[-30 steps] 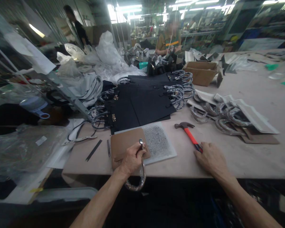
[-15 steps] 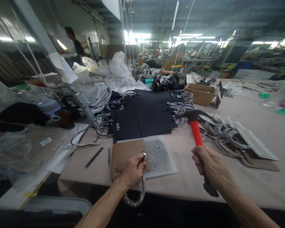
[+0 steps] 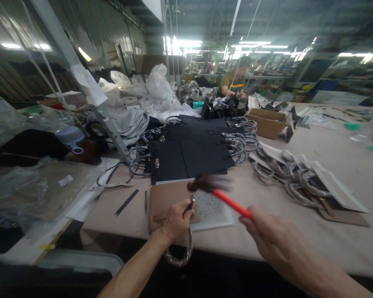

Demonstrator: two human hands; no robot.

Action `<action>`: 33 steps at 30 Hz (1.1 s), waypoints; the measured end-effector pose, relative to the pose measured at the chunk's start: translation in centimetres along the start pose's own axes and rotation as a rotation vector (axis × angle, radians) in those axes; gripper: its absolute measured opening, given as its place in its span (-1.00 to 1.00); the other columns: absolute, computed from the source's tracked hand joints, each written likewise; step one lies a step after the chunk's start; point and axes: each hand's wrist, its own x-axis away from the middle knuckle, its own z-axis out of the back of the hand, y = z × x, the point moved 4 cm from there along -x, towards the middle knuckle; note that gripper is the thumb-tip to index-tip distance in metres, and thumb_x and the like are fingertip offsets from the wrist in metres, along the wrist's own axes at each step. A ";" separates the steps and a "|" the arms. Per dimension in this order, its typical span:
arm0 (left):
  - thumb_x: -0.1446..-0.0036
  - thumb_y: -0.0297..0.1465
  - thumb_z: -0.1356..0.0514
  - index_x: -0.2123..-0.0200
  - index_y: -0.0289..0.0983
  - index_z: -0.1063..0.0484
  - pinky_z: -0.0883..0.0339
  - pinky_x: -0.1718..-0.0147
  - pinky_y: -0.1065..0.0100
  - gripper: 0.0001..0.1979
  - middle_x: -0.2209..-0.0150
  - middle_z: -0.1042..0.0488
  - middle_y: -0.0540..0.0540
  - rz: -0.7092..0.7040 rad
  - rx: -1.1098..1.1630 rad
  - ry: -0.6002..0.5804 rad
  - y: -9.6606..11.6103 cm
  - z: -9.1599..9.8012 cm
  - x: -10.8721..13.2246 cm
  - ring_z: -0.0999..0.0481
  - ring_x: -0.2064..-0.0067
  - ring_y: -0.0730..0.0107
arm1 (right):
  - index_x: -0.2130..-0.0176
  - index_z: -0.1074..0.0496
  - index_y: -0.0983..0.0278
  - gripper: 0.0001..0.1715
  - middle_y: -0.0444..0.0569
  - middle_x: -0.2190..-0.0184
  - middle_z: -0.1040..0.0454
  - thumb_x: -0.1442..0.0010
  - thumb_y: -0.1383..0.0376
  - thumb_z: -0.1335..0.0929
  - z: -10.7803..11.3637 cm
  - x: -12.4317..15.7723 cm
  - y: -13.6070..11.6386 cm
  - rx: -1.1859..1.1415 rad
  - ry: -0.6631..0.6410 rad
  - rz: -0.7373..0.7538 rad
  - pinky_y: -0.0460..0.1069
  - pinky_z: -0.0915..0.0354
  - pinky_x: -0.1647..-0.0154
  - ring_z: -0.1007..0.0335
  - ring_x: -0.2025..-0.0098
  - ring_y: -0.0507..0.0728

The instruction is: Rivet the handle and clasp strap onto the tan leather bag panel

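Observation:
My left hand [image 3: 176, 221] is closed around a curved bag handle wrapped in clear plastic [image 3: 182, 251]. The handle's metal end stands upright on a brown pad [image 3: 164, 198], and its loop hangs below the table edge. My right hand [image 3: 269, 236] grips a hammer [image 3: 219, 192] with a red-orange shaft. The hammer's dark head is blurred by motion just above the handle's metal end. Under the pad lies a grey speckled slab on a white board [image 3: 211, 209].
A stack of black bag panels with wrapped handles [image 3: 189, 153] lies behind the pad. More wrapped handles and white pieces [image 3: 298, 178] sit at right. A cardboard box [image 3: 269, 122], white plastic bags [image 3: 155, 89] and another person [image 3: 236, 80] are farther back. Thin dark strips [image 3: 127, 201] lie at left.
My right hand picked the hammer up off the table, raised it, and has swung it down and left toward the handle's metal end. My left hand has kept holding the handle in place.

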 end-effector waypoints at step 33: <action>-0.19 -0.56 -0.14 0.18 -0.23 -0.42 -0.36 0.02 0.28 -0.83 0.16 -0.52 -0.08 -0.099 0.013 -0.039 1.2 0.5 -0.4 -0.51 0.10 0.29 | -0.16 -0.34 0.28 -0.53 0.20 -0.20 -0.33 -0.29 0.21 -0.29 -16.3 1.5 3.4 -0.139 -0.175 0.013 0.24 -0.24 -0.18 -0.26 -0.20 0.32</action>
